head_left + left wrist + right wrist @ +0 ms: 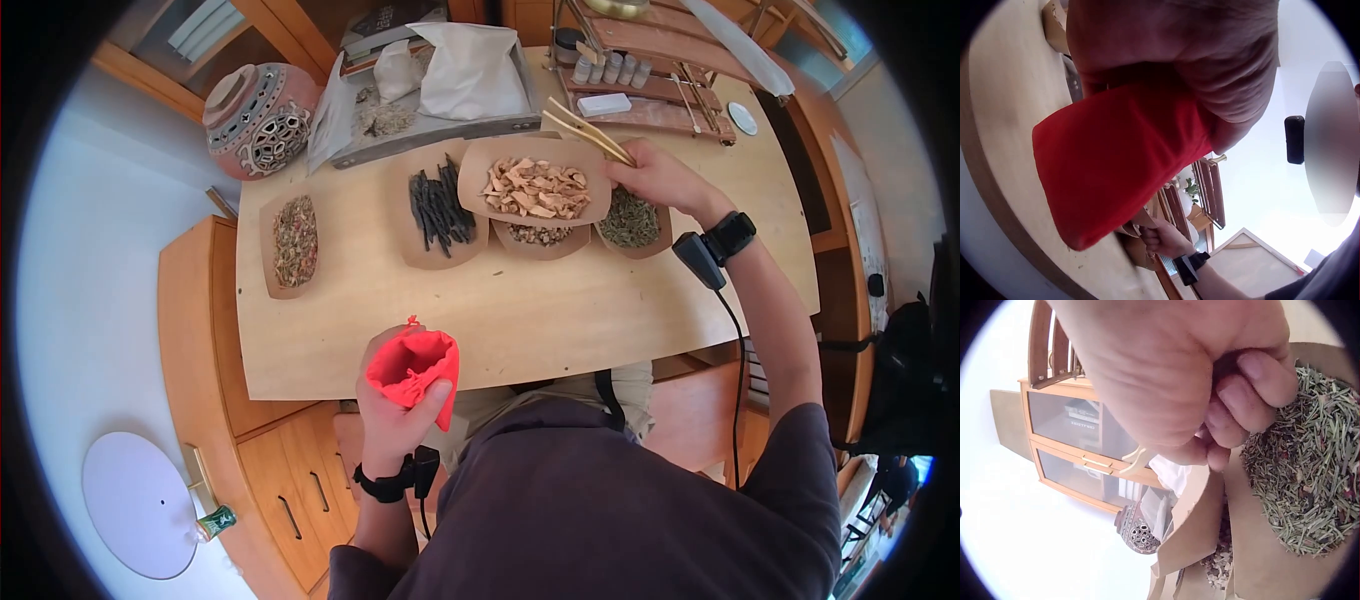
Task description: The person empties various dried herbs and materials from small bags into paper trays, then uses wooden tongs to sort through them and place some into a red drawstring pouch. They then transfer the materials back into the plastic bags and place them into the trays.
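The left hand [398, 415] holds a red drawstring pouch [412, 368] with its mouth open upward, thumb on its side; in the left wrist view the pouch [1116, 156] hangs below the palm [1179, 56]. The right hand [665, 180] pinches the right rim of a paper tray of pale wood-like slices [540, 188] and also has gold tweezers [590, 132] in its grip. That tray is raised over a tray of small brown pieces [540, 235]. In the right wrist view the curled fingers [1238, 403] are beside a tray of green needle-like herb [1316, 462].
A tray of dark sticks [440, 210] lies left of the raised tray, and a tray of mixed dried herb [295, 242] farther left. Behind are a patterned pot [262, 120], a grey tray with white bags [468, 75] and a wooden rack with small jars [640, 72].
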### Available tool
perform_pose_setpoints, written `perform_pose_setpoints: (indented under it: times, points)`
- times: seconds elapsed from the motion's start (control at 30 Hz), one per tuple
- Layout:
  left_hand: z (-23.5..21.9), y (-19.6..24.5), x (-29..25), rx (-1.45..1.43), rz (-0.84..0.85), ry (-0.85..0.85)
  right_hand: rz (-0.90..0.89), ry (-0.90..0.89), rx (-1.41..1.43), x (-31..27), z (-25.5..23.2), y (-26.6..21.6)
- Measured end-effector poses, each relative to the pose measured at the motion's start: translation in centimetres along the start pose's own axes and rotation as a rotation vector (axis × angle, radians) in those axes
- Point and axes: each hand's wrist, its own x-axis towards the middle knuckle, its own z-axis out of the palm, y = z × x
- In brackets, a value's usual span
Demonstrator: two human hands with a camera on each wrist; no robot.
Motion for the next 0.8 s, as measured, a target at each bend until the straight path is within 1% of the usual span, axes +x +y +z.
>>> perform_pose_setpoints:
  times: [0.1,0.2,0.3,0.4,0.5,0.6,0.7,0.8]
  points:
    - [0.6,0.2,0.7,0.025,0.003,-0.022,-0.149,0.234,-0.076,-0.2,0.9,1.8]
    - [1.3,0.5,1.6,0.067,0.012,-0.032,-0.084,0.234,-0.142,-2.5,0.3,-0.5]
    - [2.0,0.6,2.9,0.085,0.037,-0.057,-0.203,0.352,-0.085,-4.3,0.8,-0.1]
    - [3.0,1.3,4.9,0.089,0.116,-0.076,-0.199,0.354,-0.177,-6.3,1.1,-1.6]
    - [4.2,2.6,6.3,0.057,0.005,-0.088,-0.236,0.311,-0.223,-7.5,1.6,-2.7]
    - [4.8,1.7,7.3,0.188,0.131,-0.059,-0.408,0.378,-0.408,-7.5,2.1,-2.6]
    - [5.2,2.2,7.4,0.240,0.271,0.011,-0.462,0.406,-0.505,-7.2,2.6,-2.8]
    - [4.2,3.6,8.0,0.435,0.445,-0.055,-0.460,0.421,-0.579,-6.7,3.0,-3.2]
